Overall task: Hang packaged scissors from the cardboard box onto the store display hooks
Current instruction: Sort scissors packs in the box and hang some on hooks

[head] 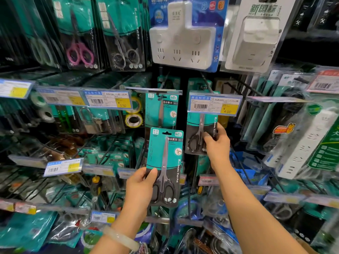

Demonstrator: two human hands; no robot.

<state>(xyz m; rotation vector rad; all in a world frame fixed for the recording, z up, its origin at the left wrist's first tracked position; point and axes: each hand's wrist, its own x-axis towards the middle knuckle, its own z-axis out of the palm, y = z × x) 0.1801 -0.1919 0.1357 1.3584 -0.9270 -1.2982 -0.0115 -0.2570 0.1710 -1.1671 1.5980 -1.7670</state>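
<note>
A shopper's left hand [140, 186] grips a carded pair of scissors [165, 167] by its lower edge, long axis upright, hang-hole on top; the right hand [216, 142] pinches a hung pack [200, 132] further right. The half-filled hook [161, 93] lies directly above the held card (the left hand is likely nearer), under the price tag [213, 104]

Price tag [214, 103] over hung pack's top
</note>
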